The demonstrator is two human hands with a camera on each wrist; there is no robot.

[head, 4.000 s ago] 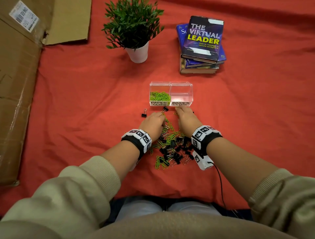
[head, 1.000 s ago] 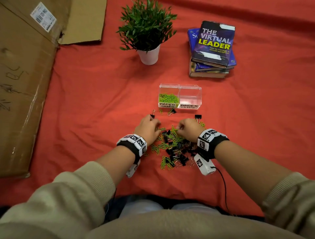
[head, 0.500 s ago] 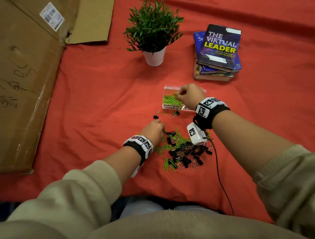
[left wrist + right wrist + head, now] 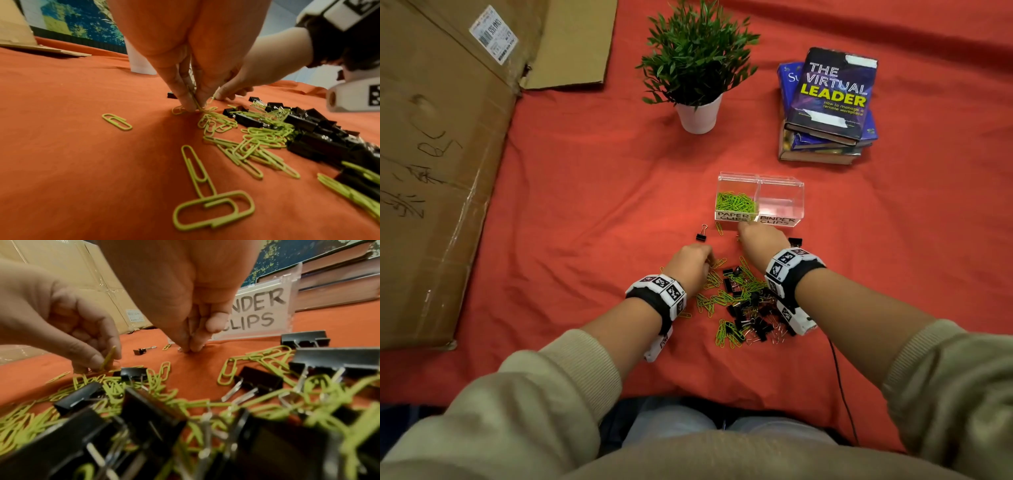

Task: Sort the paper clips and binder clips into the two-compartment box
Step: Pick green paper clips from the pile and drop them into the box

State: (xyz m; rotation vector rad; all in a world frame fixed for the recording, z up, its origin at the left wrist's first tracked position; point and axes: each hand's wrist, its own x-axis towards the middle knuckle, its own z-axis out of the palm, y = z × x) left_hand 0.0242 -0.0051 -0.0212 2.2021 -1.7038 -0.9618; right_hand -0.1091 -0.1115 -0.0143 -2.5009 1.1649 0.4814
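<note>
The clear two-compartment box (image 4: 779, 181) stands on the red cloth. Its left half, labelled PAPER CLIPS, holds green paper clips (image 4: 734, 202). The BINDER CLIPS half (image 4: 265, 311) looks bare. Green paper clips and black binder clips lie mixed in a pile (image 4: 743, 301) between my wrists. At the pile's far left edge my left hand (image 4: 192, 105) pinches green paper clips (image 4: 109, 358) against the cloth. My right hand (image 4: 190, 348) has its fingertips pinched together on the cloth just in front of the box, on a small clip of which only a sliver of metal shows.
A stray binder clip (image 4: 701, 236) and a paper clip (image 4: 719, 228) lie left of my right hand, and another binder clip (image 4: 795, 241) lies to its right. A potted plant (image 4: 698, 113), a book stack (image 4: 825, 113) and flattened cardboard (image 4: 441, 154) stand further off.
My right hand has come back from above the paper-clip compartment down to the cloth in front of the box. My left hand has stayed at the pile's edge.
</note>
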